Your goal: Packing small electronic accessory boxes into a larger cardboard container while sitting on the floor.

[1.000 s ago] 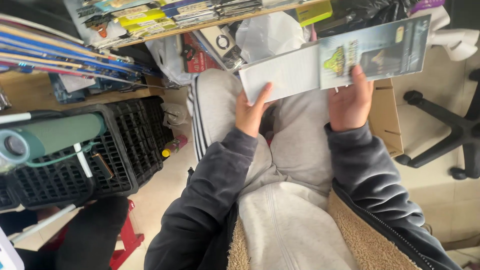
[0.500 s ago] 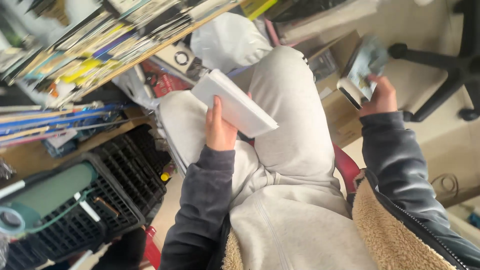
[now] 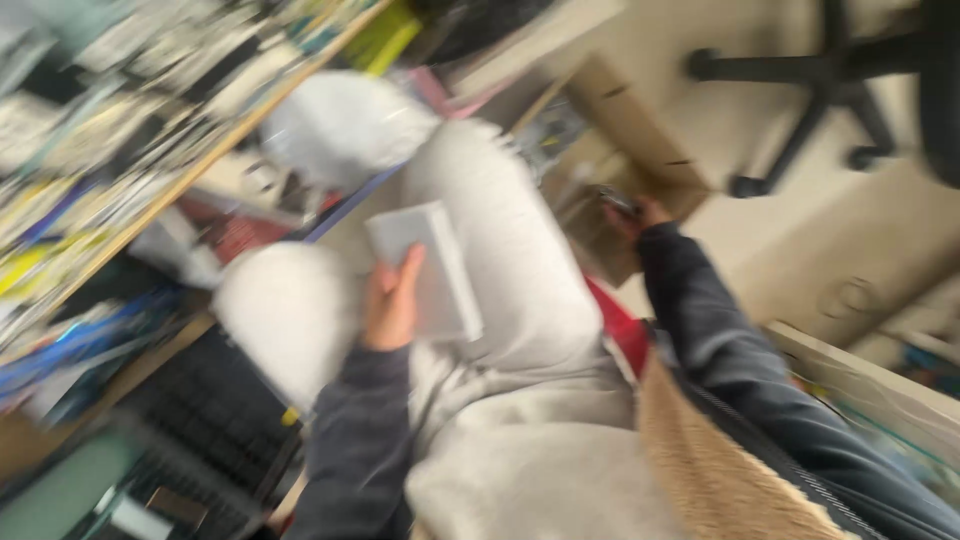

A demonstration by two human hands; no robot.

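The frame is blurred by motion. My left hand (image 3: 392, 302) holds a white booklet (image 3: 430, 262) over my lap, between my knees in light grey trousers. My right hand (image 3: 640, 213) reaches out to the right, down into an open cardboard box (image 3: 640, 130), with a small dark-edged item (image 3: 618, 201) at its fingers; whether the fingers still grip it I cannot tell. Both arms wear dark grey sleeves.
A cluttered wooden shelf (image 3: 200, 160) of books and papers runs along the upper left. A black plastic crate (image 3: 200, 420) stands at the lower left. A white plastic bag (image 3: 340, 125) lies beyond my knees. An office chair base (image 3: 810, 100) stands upper right.
The two hands have split apart: the left kept the white booklet over the lap, the right carried the printed piece rightwards and down into the cardboard box. The view swung right.
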